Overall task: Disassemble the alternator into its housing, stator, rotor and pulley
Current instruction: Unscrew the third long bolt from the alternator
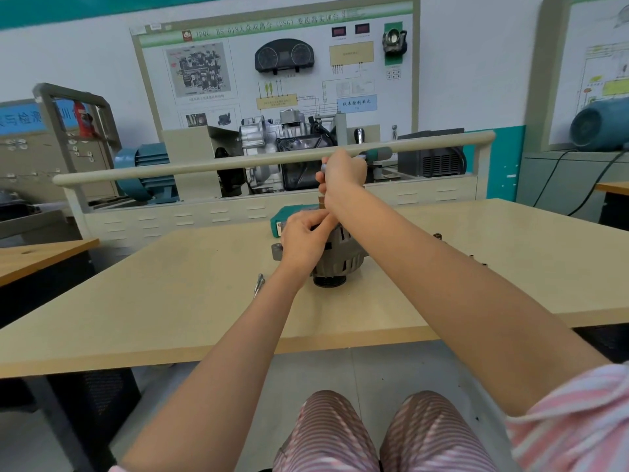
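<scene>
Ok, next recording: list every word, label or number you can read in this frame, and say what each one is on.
"大众双离合 (DSG) 变速器实训台", preceded by a code roughly "BS-018": header of the wall training board.
"仪表控制单元": blue label on that board.
"与检测": blue sign at far left, cut off.
Other board captions, the two small red displays and the poster at right: too small or blurred to read.
Alternator and teal case: no readable text.

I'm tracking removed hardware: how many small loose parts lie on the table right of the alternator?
3 visible: one nearest the alternator, two further right. The right arm may hide more.
</scene>
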A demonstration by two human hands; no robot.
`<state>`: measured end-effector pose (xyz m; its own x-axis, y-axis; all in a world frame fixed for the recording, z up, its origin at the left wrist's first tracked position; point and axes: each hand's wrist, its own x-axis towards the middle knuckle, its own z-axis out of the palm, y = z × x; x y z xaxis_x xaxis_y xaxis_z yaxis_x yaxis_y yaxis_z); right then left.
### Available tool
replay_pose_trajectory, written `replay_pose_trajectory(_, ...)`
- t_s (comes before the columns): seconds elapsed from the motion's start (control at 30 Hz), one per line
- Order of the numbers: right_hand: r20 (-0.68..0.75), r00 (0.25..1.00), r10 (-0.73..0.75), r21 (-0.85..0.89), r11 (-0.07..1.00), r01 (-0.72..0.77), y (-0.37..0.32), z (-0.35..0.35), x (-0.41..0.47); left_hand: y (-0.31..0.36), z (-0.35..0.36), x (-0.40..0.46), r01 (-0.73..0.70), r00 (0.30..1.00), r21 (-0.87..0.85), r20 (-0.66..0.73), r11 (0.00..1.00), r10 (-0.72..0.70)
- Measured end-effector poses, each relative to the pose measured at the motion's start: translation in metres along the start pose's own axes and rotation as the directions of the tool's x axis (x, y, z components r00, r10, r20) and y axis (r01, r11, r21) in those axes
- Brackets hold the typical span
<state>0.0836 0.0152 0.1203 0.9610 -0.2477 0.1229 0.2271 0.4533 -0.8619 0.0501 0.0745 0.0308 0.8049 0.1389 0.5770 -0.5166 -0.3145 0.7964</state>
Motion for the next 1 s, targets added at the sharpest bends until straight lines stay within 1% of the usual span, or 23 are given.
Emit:
replay_pose_trajectory(0.3,0.032,0.999,0.034,0.013,0.999,-0.034,-0.001,-0.001,0.0,0.001,0.0,0.0,-0.01,1.0,0.04,0.009,0.999,0.01)
replay_pose_trajectory(0.5,0.03,0.999,0.038,-0.011,0.999,-0.038,0.001,0.0,0.004,-0.002,0.001,0.002,0.006,1.0,0.039,-0.017,0.999,-0.005)
replay_pose_trajectory(0.67,0.035,0.998,0.054,0.001,0.999,-0.054,0.002,0.0,0.006,-0.001,0.002,0.002,-0.005,1.0,0.049,-0.031,0.999,0.007)
replay_pose_trajectory(0.83,0.116,0.986,0.121,-0.064,0.991,-0.114,-0.003,-0.002,0.005,-0.001,0.002,0.002,0.009,1.0,0.082,-0.013,0.997,-0.008)
replay_pose_trajectory(0.93,0.189,0.963,0.19,-0.136,0.977,-0.166,-0.009,-0.004,0.004,0.002,0.001,0.001,-0.013,1.0,0.095,0.0,0.995,0.013)
replay_pose_trajectory(1.0,0.226,0.945,0.236,-0.15,0.967,-0.206,-0.011,-0.005,0.004,0.005,0.001,-0.001,-0.026,1.0,0.102,0.008,0.994,0.025)
